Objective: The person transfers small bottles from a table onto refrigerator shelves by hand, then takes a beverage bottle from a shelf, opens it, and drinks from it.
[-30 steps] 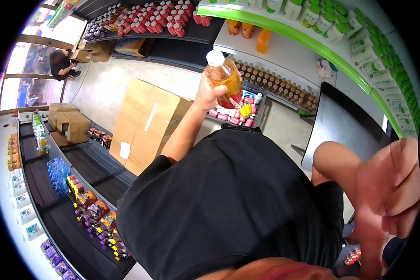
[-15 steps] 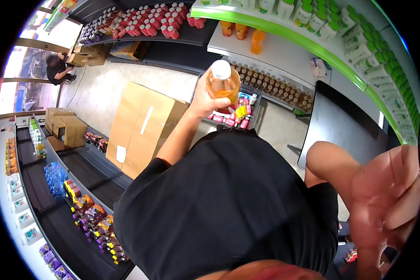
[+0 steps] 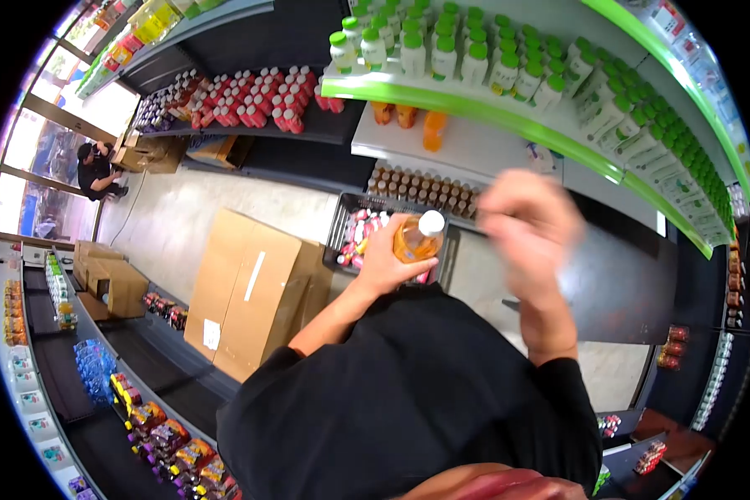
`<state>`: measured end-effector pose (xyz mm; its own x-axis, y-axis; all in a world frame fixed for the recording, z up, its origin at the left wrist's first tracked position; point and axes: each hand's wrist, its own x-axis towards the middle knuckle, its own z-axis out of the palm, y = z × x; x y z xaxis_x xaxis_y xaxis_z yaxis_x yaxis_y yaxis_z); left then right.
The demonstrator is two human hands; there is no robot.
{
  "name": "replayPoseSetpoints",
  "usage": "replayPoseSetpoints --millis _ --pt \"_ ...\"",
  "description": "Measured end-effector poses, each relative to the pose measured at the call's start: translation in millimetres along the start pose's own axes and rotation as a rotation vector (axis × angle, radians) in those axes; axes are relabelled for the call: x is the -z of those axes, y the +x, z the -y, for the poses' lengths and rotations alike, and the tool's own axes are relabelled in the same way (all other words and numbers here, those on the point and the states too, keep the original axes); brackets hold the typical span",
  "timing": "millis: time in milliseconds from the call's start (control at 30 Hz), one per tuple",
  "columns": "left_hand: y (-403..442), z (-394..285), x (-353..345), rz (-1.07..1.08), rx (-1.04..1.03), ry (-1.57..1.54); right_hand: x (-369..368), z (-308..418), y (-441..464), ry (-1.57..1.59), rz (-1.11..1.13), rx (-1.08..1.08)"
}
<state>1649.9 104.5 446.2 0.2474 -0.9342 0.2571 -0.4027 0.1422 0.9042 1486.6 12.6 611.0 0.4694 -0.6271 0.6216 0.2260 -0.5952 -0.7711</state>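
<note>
My left hand [image 3: 381,261] is wrapped round a clear bottle of orange-amber drink [image 3: 417,242] with a white cap. The bottle is tilted, its cap toward the right. Beneath it stands a dark crate [image 3: 337,225] holding several small pink-red and yellow bottles. My right hand [image 3: 532,218] is raised to the right of the bottle and apart from it. Motion blurs its fingers, so their state is unclear. A lone orange bottle [image 3: 434,131] stands on the white shelf beyond.
White bottles with green caps [image 3: 475,62] fill the green-edged shelf ahead. Rows of brown bottles [image 3: 425,190] stand low behind the crate. A large cardboard box [image 3: 242,292] stands at the left, near stocked shelving. Another person [image 3: 100,173] crouches by boxes at the far left.
My left hand has lowered the bottle and tipped its cap rightward. My right hand has swung in from the far right edge toward the middle. The view has shifted, showing more upper shelving.
</note>
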Motion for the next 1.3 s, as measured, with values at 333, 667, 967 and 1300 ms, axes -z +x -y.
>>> replayPoseSetpoints --millis 333,667,967,1300 --pt "-17.9 18.1 -14.1 0.163 0.071 0.442 -28.6 -141.1 -101.8 -0.663 0.219 -0.566" --pt "-23.7 16.7 -32.7 0.274 0.223 0.493 -20.0 -138.4 -121.5 -0.841 0.319 -0.454" --pt "-17.5 -9.8 -42.5 0.370 0.363 0.522 1.6 -151.6 -109.1 -0.715 0.414 -0.341" --pt "-58.2 -15.6 -65.7 0.194 0.334 0.576 11.9 -149.5 -130.6 -0.495 0.449 -0.081"
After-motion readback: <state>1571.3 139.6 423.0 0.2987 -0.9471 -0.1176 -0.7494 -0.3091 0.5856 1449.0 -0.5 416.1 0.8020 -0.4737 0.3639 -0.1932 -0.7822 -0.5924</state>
